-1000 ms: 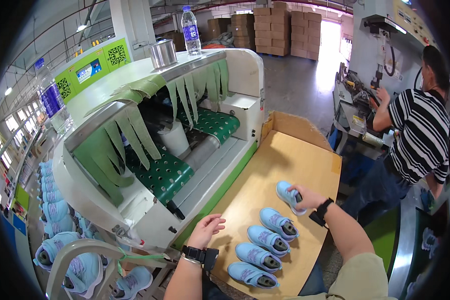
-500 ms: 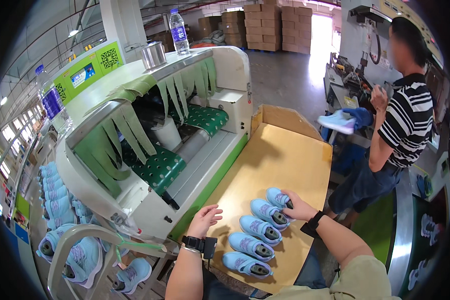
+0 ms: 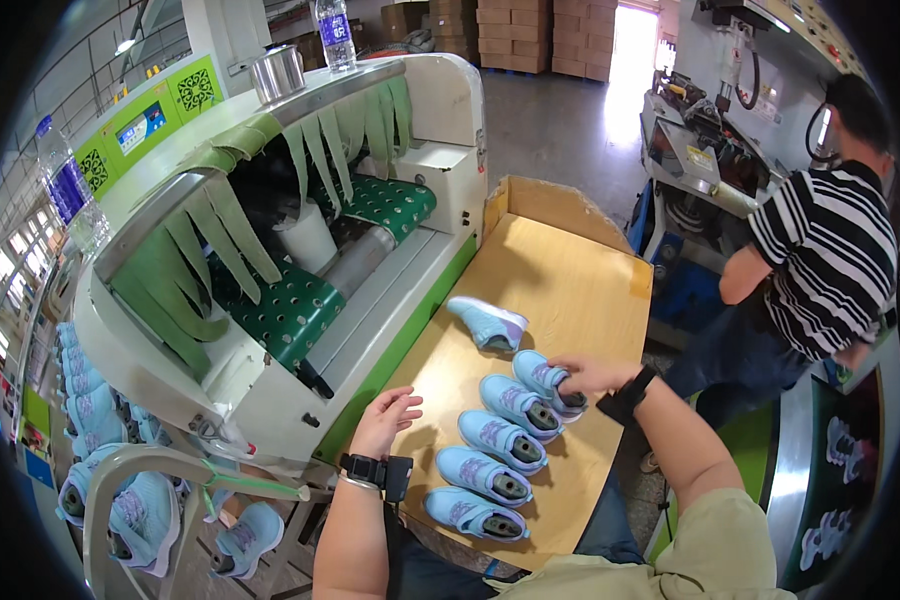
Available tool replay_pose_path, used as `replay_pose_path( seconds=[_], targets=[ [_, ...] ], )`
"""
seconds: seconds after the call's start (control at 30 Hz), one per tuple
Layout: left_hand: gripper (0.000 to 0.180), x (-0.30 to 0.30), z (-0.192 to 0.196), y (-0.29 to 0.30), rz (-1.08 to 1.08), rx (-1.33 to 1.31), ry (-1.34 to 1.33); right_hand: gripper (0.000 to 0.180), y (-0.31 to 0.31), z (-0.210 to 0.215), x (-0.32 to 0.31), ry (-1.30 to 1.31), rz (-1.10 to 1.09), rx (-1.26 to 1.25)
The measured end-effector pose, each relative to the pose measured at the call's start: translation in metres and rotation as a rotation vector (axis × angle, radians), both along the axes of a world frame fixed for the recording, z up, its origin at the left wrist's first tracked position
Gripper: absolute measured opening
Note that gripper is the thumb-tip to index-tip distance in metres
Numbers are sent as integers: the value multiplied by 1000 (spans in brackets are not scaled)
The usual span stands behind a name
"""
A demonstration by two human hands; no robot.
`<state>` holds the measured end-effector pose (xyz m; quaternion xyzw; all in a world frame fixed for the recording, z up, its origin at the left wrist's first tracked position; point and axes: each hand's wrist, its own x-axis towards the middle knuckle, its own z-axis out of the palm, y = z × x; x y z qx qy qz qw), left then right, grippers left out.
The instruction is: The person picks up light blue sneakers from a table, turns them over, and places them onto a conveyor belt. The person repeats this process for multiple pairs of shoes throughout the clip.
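On the tan board [image 3: 560,270] before me stands a slanting row of several light blue sneakers [image 3: 490,435], each with a dark insert in its opening. My right hand [image 3: 598,376] grips the farthest sneaker of the row [image 3: 538,375] by its collar, fingers and thumb at the opening. Beyond that row another light blue sneaker [image 3: 490,325] lies tipped on its side. My left hand [image 3: 382,422] hovers at the board's left edge, fingers loosely bent and apart, holding nothing.
A white and green machine [image 3: 395,290] with strip curtains and a perforated green belt [image 3: 305,315] borders the board's left side. More sneakers [image 3: 140,510] sit at lower left by a grey tubular frame [image 3: 105,500]. At right a person in a striped shirt [image 3: 830,260] faces another machine.
The sneaker that was by the person's hand now lies on the board. That person has turned away to the right. My right hand stays at the row's farthest sneaker; my view has shifted slightly.
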<state>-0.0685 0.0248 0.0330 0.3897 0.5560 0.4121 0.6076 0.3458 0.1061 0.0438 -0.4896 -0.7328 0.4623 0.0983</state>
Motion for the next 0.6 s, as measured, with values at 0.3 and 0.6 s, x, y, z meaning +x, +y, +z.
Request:
replay_pose_path(
  seconds=[0.3,0.6],
  targets=[
    [36,2,-3,11,-13,-40,-47,86,95,24,-120,-321,127,624],
    [47,15,-42,17,-110,-31,-513,110,98,31,-143,84,-86,156]
  ],
)
